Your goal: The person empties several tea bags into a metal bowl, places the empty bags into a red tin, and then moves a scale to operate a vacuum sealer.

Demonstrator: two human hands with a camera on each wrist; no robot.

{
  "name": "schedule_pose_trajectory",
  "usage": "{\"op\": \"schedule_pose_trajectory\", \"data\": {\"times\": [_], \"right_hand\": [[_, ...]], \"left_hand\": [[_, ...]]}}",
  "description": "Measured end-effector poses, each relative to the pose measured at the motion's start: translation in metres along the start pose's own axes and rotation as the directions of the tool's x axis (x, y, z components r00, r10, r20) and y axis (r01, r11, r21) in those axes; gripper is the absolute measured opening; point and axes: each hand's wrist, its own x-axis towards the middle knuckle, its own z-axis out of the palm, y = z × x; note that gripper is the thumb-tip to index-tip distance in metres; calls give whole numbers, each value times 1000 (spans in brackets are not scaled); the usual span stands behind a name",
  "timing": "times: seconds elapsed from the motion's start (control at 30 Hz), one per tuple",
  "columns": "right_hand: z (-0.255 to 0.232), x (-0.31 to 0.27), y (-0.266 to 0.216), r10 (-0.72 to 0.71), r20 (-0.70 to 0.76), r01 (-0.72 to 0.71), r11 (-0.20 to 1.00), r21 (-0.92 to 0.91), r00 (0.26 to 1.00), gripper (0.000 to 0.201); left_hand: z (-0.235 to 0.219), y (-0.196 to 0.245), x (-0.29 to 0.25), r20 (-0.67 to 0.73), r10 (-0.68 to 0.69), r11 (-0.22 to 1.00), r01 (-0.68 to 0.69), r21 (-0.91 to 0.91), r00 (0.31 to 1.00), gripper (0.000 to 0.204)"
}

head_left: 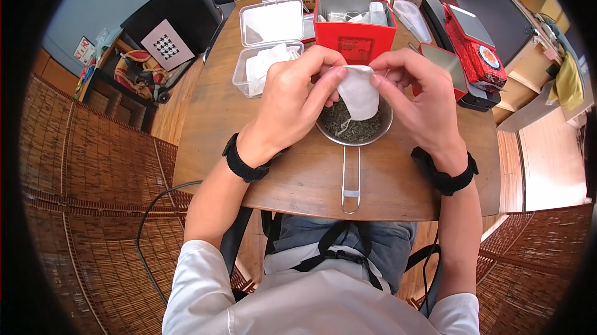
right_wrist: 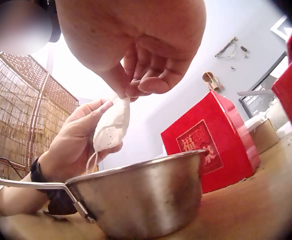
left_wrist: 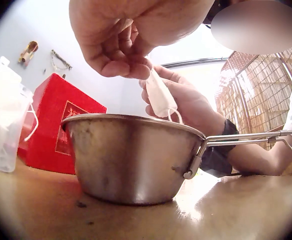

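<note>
High downward view, two low close-ups

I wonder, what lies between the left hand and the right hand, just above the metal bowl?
A white pouch: the left hand and right hand pinch its upper edge from either side, as the head view shows.

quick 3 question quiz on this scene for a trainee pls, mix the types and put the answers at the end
1. Multiple choice: what do the left hand and right hand pinch above the dried leaves?
a) a red lid
b) a white pouch
c) a metal spoon

2. True or false: the lid of the clear container is shut.

3. Fill in the blank: the wire handle of the metal bowl points ______ the person, while the red box stands on the bowl's far side.

Key: 1 b; 2 false; 3 toward
</note>
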Motion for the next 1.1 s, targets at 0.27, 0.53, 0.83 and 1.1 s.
{"op": "schedule_pose_trajectory", "data": {"times": [0.27,0.53,0.83,1.1], "right_hand": [[6,-2,1,53,-52,-48,994,99,997,16],[4,-2,2,12,-3,-12,999,43,1000,10],[6,-2,7,20,30,-21,999,32,999,11],[0,0,2,88,-47,-88,996,-14,995,15]], "left_hand": [[1,-5,4,78,258,925,-270,267,963,11],[-1,0,2,67,205,945,-216,246,976,11],[3,-9,4,9,286,937,-282,206,958,10],[2,-5,5,95,252,946,-266,185,963,11]]}}
